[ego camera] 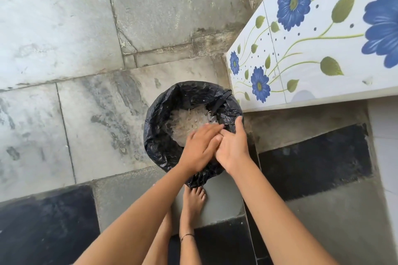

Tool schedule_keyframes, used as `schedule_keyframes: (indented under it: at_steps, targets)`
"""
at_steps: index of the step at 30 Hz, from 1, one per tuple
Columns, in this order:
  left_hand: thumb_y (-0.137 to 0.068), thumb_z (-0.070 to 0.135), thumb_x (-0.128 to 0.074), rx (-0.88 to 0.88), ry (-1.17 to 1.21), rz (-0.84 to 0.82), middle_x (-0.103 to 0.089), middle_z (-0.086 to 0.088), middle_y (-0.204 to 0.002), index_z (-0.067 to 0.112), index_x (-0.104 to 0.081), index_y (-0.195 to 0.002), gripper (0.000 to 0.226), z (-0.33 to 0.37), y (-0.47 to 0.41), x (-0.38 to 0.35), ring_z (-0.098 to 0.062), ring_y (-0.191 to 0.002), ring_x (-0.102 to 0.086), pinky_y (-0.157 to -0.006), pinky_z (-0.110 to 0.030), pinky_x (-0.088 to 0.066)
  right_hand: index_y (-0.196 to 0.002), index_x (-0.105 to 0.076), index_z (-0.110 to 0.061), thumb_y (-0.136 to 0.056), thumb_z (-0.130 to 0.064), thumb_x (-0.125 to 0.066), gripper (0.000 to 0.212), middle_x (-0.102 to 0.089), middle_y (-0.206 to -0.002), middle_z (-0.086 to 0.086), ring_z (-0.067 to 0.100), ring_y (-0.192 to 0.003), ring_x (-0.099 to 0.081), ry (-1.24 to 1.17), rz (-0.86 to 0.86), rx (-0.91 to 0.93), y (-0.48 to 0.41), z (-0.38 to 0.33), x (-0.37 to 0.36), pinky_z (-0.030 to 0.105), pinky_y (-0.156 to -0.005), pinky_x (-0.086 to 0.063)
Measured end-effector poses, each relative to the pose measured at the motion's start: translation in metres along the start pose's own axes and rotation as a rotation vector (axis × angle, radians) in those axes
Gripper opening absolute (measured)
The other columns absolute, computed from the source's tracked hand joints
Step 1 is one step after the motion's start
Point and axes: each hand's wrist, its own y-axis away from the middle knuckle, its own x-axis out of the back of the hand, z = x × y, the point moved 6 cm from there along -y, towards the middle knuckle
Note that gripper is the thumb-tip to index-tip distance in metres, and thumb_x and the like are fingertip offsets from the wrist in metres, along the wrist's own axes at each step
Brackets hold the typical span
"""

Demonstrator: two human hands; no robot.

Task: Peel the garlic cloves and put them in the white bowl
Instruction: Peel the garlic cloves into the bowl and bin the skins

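Observation:
I look straight down at a round bin lined with a black plastic bag on the floor. Pale papery garlic skins lie heaped inside it. My left hand and my right hand are pressed flat together, palm against palm, over the bin's near right rim. Both have straight fingers and nothing visible in them. No garlic cloves and no white bowl are in view.
A wall of white tiles with blue flowers rises at the right, just beside the bin. The floor is grey stone with black slabs near me. My bare feet stand right behind the bin.

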Motion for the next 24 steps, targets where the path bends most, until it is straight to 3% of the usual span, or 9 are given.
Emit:
schedule_keyframes:
  at_steps: [2,3,5,8,12,14,17,21,24]
  targets:
    - [-0.103,0.034,-0.025,0.474,0.033,0.167,-0.056,-0.012,-0.131,0.01,-0.059,-0.123,0.047,-0.054,0.001,0.018,-0.026,-0.125,-0.047,-0.1,-0.033,-0.033,-0.144,-0.034,-0.012,-0.096,-0.061,-0.013,0.072,-0.051,-0.138,0.01,0.028,-0.131,-0.043,0.065,0.001,0.022,0.001,-0.002,-0.001,0.042,-0.114,-0.025]
    - [-0.103,0.033,-0.026,0.508,-0.007,0.229,-0.056,-0.013,-0.13,0.007,-0.06,-0.121,0.047,-0.056,0.004,0.026,-0.027,-0.123,-0.048,-0.097,-0.031,-0.034,-0.144,-0.033,-0.013,-0.097,-0.059,-0.011,0.07,-0.052,-0.138,0.009,0.028,-0.132,-0.042,0.071,-0.005,0.043,0.001,-0.004,-0.001,0.042,-0.114,-0.025]
    - [-0.1,0.034,-0.027,0.182,0.03,0.27,-0.052,-0.006,-0.136,0.01,-0.056,-0.128,0.047,-0.01,0.007,0.034,-0.017,-0.13,-0.043,-0.102,-0.023,-0.03,-0.144,-0.037,-0.014,-0.096,-0.06,-0.013,0.07,-0.053,-0.136,0.009,0.026,-0.129,-0.045,0.044,-0.017,0.025,0.001,-0.003,-0.002,0.041,-0.113,-0.027]
    - [-0.098,0.037,-0.028,-0.262,0.01,-0.004,-0.043,0.0,-0.146,0.021,-0.044,-0.14,0.047,0.026,0.023,0.002,-0.009,-0.139,-0.031,-0.113,-0.025,-0.02,-0.141,-0.04,-0.01,-0.094,-0.064,-0.019,0.075,-0.051,-0.137,0.015,0.03,-0.127,-0.047,-0.063,-0.035,-0.043,0.0,-0.001,-0.011,0.044,-0.111,-0.031]
    - [-0.102,0.039,-0.023,0.412,0.082,0.222,-0.033,-0.004,-0.153,0.015,-0.041,-0.142,0.05,-0.051,0.009,0.018,-0.015,-0.143,-0.024,-0.114,-0.029,-0.016,-0.143,-0.036,-0.013,-0.095,-0.063,-0.016,0.073,-0.044,-0.144,0.013,0.029,-0.132,-0.041,-0.068,-0.034,-0.009,0.003,0.0,-0.011,0.039,-0.108,-0.03]
    - [-0.101,0.036,-0.026,0.181,0.115,0.315,-0.036,-0.001,-0.15,0.015,-0.045,-0.14,0.049,-0.015,0.008,0.033,-0.01,-0.141,-0.027,-0.113,-0.022,-0.018,-0.138,-0.044,-0.015,-0.095,-0.062,-0.017,0.069,-0.052,-0.137,0.01,0.024,-0.119,-0.053,-0.05,-0.041,-0.005,0.003,-0.003,-0.011,0.036,-0.099,-0.038]
    - [-0.099,0.038,-0.027,-0.206,0.048,0.026,-0.038,-0.001,-0.15,0.022,-0.041,-0.142,0.048,0.023,0.016,0.006,-0.008,-0.142,-0.026,-0.117,-0.028,-0.017,-0.132,-0.049,-0.008,-0.095,-0.062,-0.022,0.071,-0.052,-0.136,0.016,0.027,-0.12,-0.053,-0.05,-0.038,-0.05,0.006,-0.001,-0.018,0.04,-0.105,-0.038]
    - [-0.103,0.038,-0.03,0.312,0.089,0.104,-0.032,-0.004,-0.153,0.019,-0.04,-0.143,0.046,-0.027,0.019,0.031,-0.014,-0.142,-0.025,-0.114,-0.026,-0.016,-0.138,-0.043,-0.011,-0.097,-0.057,-0.019,0.066,-0.048,-0.14,0.013,0.027,-0.13,-0.044,-0.065,-0.124,0.029,0.033,-0.016,-0.032,0.04,-0.11,-0.029]
    - [-0.099,0.029,-0.046,0.2,-0.058,0.144,-0.04,0.001,-0.147,0.018,-0.043,-0.14,0.043,0.008,0.041,0.076,-0.01,-0.131,-0.039,-0.096,-0.016,-0.027,-0.133,-0.047,-0.016,-0.101,-0.045,-0.027,0.048,-0.054,-0.134,0.005,0.016,-0.117,-0.053,0.269,-0.014,0.235,0.072,-0.046,-0.033,0.031,-0.104,-0.034]
